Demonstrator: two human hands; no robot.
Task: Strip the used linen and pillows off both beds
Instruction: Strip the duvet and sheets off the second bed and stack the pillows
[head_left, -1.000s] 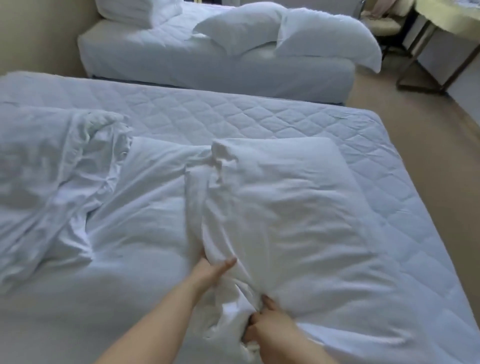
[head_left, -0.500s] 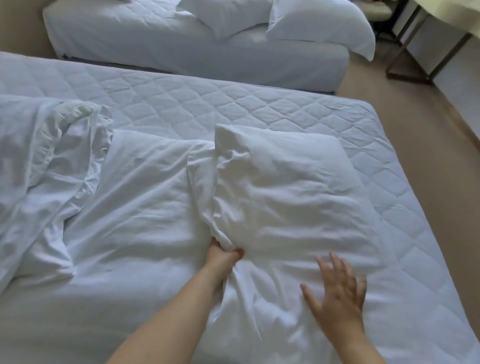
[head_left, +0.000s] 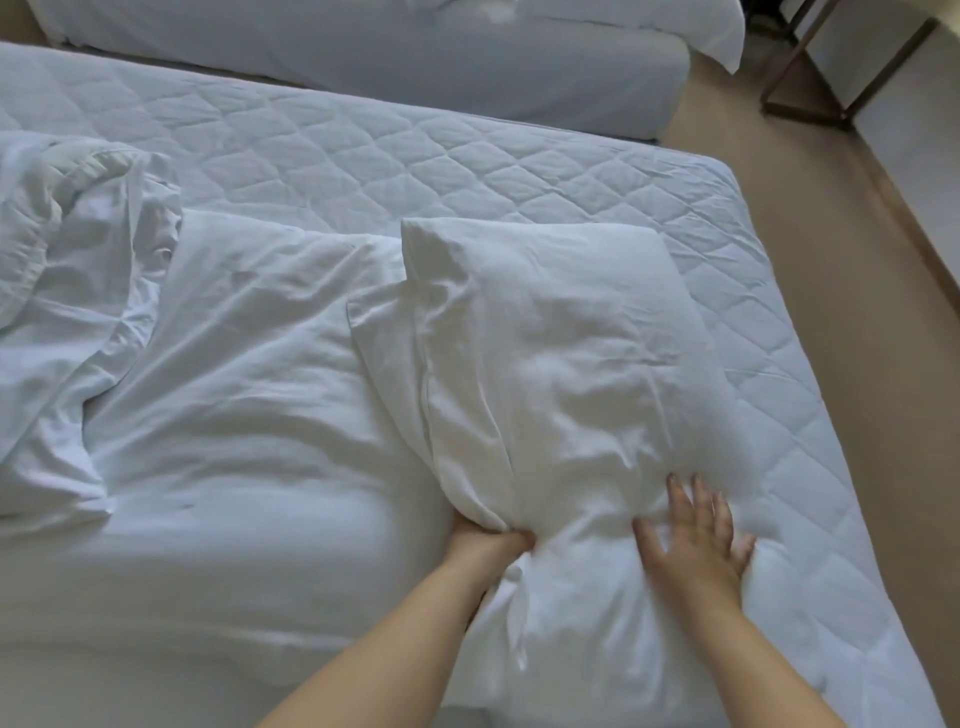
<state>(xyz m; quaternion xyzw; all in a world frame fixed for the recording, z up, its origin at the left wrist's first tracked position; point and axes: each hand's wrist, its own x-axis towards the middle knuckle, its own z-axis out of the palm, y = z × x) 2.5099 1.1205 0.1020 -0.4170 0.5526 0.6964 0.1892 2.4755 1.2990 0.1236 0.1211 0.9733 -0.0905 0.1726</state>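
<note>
The left hand (head_left: 485, 540) is gripping the cased pillow (head_left: 561, 338) at its near end, the right hand (head_left: 696, 540) pressing it, fingers spread, near the bed (head_left: 649, 176)'s right edge.

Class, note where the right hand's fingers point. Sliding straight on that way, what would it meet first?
Probably the pillow, bulging just ahead of the right hand; how close is unclear.

Beige floor (head_left: 831, 270), dark table frame (head_left: 805, 115), skirting along wall (head_left: 914, 218)

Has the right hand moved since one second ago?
Yes. The right hand went rightward across the pillow, away from the left hand gripping its corner.
</note>
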